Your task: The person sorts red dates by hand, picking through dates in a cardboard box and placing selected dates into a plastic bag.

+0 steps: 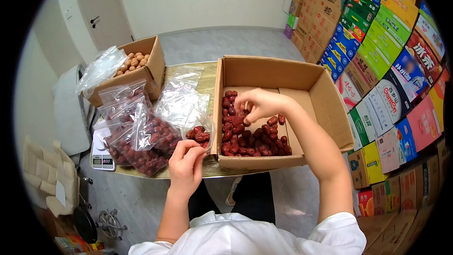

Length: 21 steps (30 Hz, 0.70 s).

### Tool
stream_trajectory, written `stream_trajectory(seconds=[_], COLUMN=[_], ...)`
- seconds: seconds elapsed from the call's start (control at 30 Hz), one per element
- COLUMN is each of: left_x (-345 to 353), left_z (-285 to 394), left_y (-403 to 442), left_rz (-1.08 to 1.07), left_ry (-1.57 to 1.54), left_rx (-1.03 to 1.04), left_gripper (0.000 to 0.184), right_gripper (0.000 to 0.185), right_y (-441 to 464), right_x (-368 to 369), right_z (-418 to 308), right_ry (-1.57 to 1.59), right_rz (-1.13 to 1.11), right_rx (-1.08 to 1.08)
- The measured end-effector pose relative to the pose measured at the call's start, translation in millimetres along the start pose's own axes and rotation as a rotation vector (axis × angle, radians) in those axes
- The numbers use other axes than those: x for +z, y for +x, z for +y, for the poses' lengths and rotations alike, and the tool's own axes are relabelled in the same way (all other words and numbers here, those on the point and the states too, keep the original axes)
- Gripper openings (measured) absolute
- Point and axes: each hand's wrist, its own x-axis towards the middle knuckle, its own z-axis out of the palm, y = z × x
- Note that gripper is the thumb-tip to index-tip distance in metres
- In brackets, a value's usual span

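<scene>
My left hand (185, 167) pinches the rim of a clear zip bag (181, 101) lying on the table. A few red dates (202, 136) are inside that bag, close to my fingers. My right hand (260, 104) reaches into an open cardboard box (271, 72), its fingers curled around dates near the left wall. Loose red dates (255, 147) cover the left and front part of the box floor. Left of my left hand, filled zip bags of dates (153, 137) are piled on a white digital scale (100, 148).
A smaller carton of walnuts (153, 61) stands at the table's back left, with empty clear bags (101, 71) over its edge. Stacked colourful cartons (377, 66) line the right side. A beige chair (45, 172) and a wheeled base (110, 224) are at the left.
</scene>
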Motion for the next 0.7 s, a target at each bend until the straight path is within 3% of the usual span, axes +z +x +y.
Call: stream_trajectory(seconds=[0.07, 0.1, 0.17, 0.2, 0.3, 0.33, 0.57, 0.7], left_x=[0.1, 0.3, 0.9, 1.2, 1.6, 1.4, 1.9, 3.0], left_z=[0.1, 0.0, -0.1, -0.2, 0.5, 0.7, 0.9, 0.6], left_y=[1.0, 2.2, 2.8, 2.4, 1.8, 1.8, 2.4, 2.0], left_rz=[0.004, 0.015, 0.029, 0.020, 0.011, 0.008, 0.009, 0.008], left_ry=[0.002, 0.011, 0.023, 0.022, 0.027, 0.028, 0.038, 0.035], left_rx=[0.002, 0.033, 0.065, 0.064, 0.058, 0.054, 0.066, 0.068], left_gripper=[0.017, 0.017, 0.018, 0.018, 0.018, 0.018, 0.017, 0.017], right_gripper=[0.031, 0.031, 0.032, 0.030, 0.031, 0.032, 0.038, 0.039], right_y=[-5.5, -5.8, -3.3, -1.9, 13.1, 15.9, 21.3, 20.4], right_x=[-5.5, -3.0, 9.1, 15.9, 40.0, 42.9, 55.8, 55.6], right_z=[-20.1, -30.0, -47.9, -55.4, -65.3, -68.2, -69.8, -66.6], right_ry=[0.261, 0.258, 0.617, 0.656, 0.474, 0.268, -0.140, -0.116], right_rz=[0.120, 0.117, 0.090, 0.076, 0.255, 0.347, 0.474, 0.566], right_rx=[-0.056, -0.061, -0.270, -0.272, -0.413, -0.521, -0.600, -0.554])
